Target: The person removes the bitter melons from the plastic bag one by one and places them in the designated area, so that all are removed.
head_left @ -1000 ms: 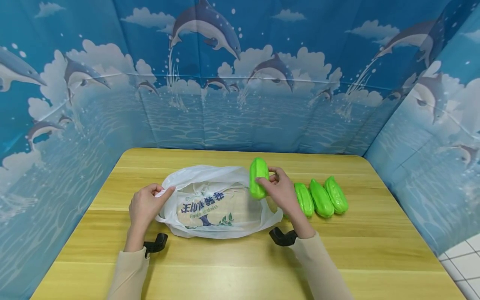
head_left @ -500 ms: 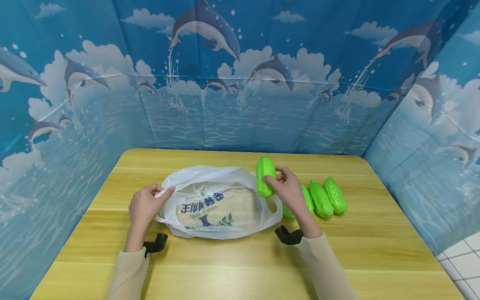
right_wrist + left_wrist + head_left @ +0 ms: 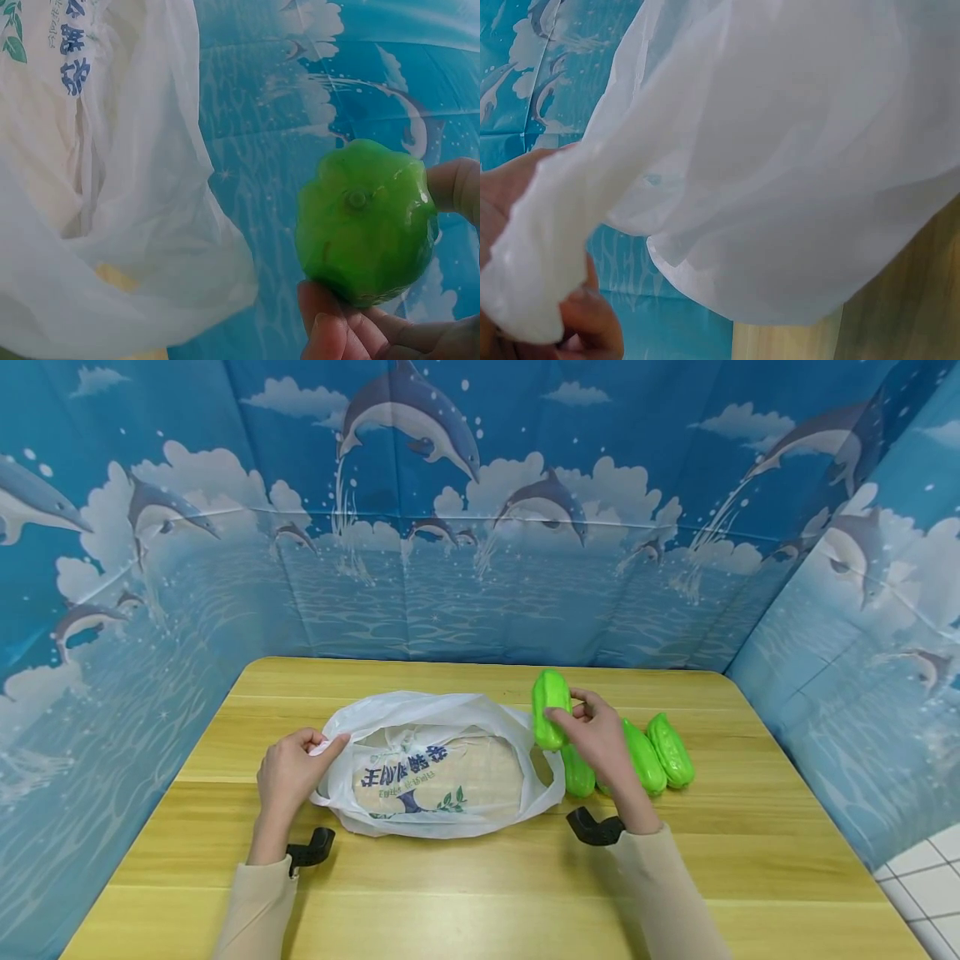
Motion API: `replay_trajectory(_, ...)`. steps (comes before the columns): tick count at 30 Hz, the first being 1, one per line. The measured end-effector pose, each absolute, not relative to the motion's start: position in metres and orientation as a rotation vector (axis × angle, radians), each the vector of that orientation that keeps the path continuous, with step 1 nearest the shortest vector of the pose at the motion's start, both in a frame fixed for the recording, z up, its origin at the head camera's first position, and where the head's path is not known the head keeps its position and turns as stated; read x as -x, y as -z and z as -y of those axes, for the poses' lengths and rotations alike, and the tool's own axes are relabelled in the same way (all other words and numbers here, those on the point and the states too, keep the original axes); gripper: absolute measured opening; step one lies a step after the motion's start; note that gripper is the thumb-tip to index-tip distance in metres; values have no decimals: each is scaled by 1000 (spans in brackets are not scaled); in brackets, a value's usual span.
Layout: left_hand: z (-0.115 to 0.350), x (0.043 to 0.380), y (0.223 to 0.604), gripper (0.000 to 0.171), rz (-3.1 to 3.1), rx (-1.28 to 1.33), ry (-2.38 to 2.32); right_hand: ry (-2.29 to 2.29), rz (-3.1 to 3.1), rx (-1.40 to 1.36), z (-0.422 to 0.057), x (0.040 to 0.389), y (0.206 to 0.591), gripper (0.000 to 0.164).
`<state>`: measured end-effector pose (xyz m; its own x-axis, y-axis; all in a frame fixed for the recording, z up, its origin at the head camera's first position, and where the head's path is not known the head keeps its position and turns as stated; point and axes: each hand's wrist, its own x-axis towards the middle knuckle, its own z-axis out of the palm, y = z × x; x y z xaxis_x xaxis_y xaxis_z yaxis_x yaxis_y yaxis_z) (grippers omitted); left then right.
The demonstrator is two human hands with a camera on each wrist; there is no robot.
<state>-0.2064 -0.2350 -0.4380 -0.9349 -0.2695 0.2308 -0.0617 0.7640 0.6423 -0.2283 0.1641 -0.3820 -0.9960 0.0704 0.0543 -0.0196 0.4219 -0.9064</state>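
Observation:
A white plastic bag (image 3: 405, 702) lies mouth up on the table, a beige printed package (image 3: 480, 777) showing inside. My left hand (image 3: 292, 772) pinches the bag's left edge; in the left wrist view a bunched strip of the bag (image 3: 562, 217) runs through the fingers. Just beyond the bag's right end, my right hand (image 3: 600, 739) holds up a glossy green ridged gourd (image 3: 551, 710) between thumb and fingers. The right wrist view shows this gourd (image 3: 360, 225) end-on, with a small round stem mark, apart from the bag (image 3: 172, 247).
Several similar green gourds lie in a row right of the bag, partly hidden by my right hand and forearm; the rightmost gourd (image 3: 670, 752) shows best. A wooden table (image 3: 450, 902) carries everything. Dolphin-print curtains (image 3: 480, 585) stand along its back and sides.
My right hand has moved steadily right with the gourd, from over the bag's right end to beside it. The left hand and bag have hardly moved.

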Motion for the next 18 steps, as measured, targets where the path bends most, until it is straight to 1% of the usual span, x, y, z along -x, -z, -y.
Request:
replay_trajectory(11,235,207,440,49,2654,-249,945,-1584,2573,80,-182,228,384,64)
replay_trajectory(18,235,207,440,48,2652,-252,944,-1571,2588,118,-193,227,384,68)
